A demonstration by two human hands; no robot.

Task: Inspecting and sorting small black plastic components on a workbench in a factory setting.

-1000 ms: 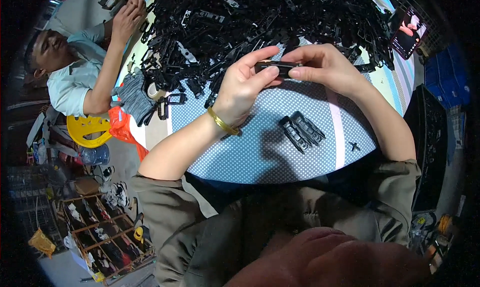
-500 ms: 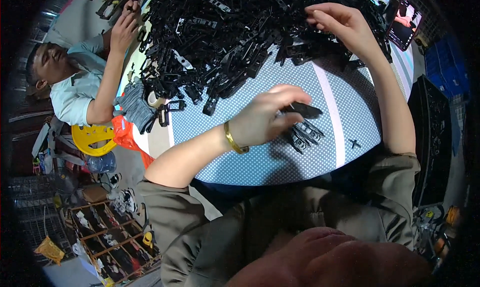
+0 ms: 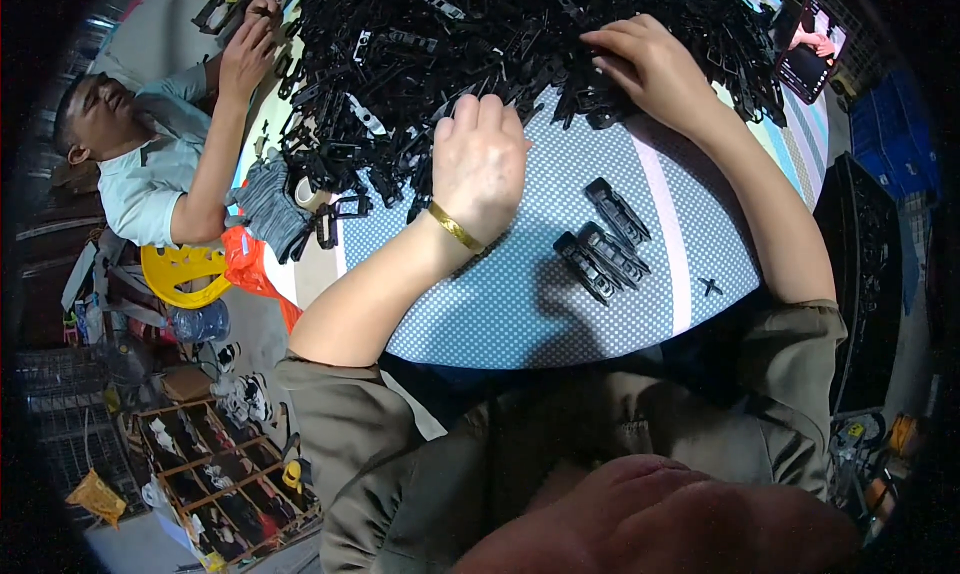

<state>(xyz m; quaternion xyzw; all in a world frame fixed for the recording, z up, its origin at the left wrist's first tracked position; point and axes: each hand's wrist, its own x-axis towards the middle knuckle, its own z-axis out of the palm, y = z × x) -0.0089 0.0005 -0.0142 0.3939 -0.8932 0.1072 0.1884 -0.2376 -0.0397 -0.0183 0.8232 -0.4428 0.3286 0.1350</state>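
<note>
A big heap of black plastic clips (image 3: 450,44) covers the far half of a table with a blue dotted cloth (image 3: 500,314). My left hand (image 3: 480,164), a gold bracelet (image 3: 455,229) on its wrist, rests at the heap's near edge with its fingers curled down into the clips; what they grip is hidden. My right hand (image 3: 650,69) lies on the heap further right, fingers stretched out over the pieces. Three assembled black clips (image 3: 605,244) lie side by side on the cloth between my arms. A small black piece (image 3: 710,287) lies to their right.
Another person (image 3: 130,164) sits at the left, a hand (image 3: 245,54) reaching into the heap's far left side. A small screen (image 3: 810,44) stands at the top right. Left of the table are a yellow plastic part (image 3: 180,274), an orange bag (image 3: 250,264) and a low rack (image 3: 200,474).
My left hand laid a clip down beside the others and moved up to the heap's edge. My right hand left the clip it shared earlier and now stays on the heap.
</note>
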